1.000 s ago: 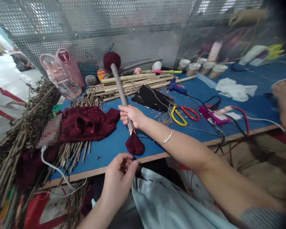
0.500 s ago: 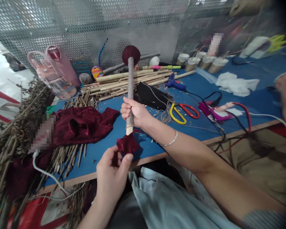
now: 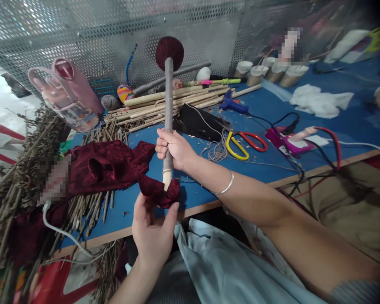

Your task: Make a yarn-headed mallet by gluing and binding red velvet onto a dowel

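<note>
My right hand (image 3: pixel 174 150) is wrapped round a grey stick (image 3: pixel 168 105) held upright, with a dark red velvet ball (image 3: pixel 169 51) at its top end. At the stick's lower end sits a small piece of dark red velvet (image 3: pixel 156 192). My left hand (image 3: pixel 152 230) pinches this velvet from below, thumb and fingers on it, just in front of the blue table's edge (image 3: pixel 209 204). A larger heap of the same red velvet (image 3: pixel 107 166) lies on the table to the left.
Yellow and red scissors (image 3: pixel 240 145), a blue glue gun (image 3: pixel 232 105), a purple tool with cables (image 3: pixel 288 143), black cloth (image 3: pixel 199 122), bamboo sticks (image 3: pixel 171 103) and white cloth (image 3: pixel 319 103) lie on the table. Dry twigs (image 3: pixel 22 169) pile at the left. A perforated metal wall (image 3: pixel 114 38) stands behind.
The stick has swung from leaning left to upright. My left hand rose from below the table edge and took hold of the velvet at the stick's lower end.
</note>
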The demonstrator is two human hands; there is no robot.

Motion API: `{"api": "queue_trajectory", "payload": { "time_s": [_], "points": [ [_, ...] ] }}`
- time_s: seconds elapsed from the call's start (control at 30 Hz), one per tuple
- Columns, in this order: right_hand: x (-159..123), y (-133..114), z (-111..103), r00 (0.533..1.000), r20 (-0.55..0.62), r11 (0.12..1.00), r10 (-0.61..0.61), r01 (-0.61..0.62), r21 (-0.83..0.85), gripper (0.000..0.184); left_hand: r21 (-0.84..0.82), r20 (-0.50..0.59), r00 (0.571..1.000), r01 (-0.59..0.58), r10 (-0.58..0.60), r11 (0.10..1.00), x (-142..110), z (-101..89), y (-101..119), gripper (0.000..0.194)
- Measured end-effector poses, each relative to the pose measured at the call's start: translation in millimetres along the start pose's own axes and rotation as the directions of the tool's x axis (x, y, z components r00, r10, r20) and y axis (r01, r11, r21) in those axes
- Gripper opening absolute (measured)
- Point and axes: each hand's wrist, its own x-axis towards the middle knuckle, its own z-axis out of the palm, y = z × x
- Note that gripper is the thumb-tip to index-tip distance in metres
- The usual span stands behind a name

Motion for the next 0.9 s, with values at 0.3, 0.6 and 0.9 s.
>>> {"api": "queue_trajectory", "payload": {
  "time_s": [0.3,0.6,0.9],
  "points": [
    [1,11,-1,0.998,-0.064,0.999,0.0,-0.002,-0.035,0.02,-0.092,-0.104,0.982,0.146,-0.156,0.985,14,0.7,12,0.042],
    [1,19,0,0.998,-0.05,0.988,-0.048,0.041,-0.148,0.018,0.121,-0.199,0.975,-0.077,0.1,0.99,16,5.7,12,0.051],
    [4,25,-1,0.992,-0.078,0.974,-0.098,0.079,-0.214,0.021,0.243,-0.13,0.971,-0.165,0.201,0.956,25,0.4,8,0.056]
  ]
}}
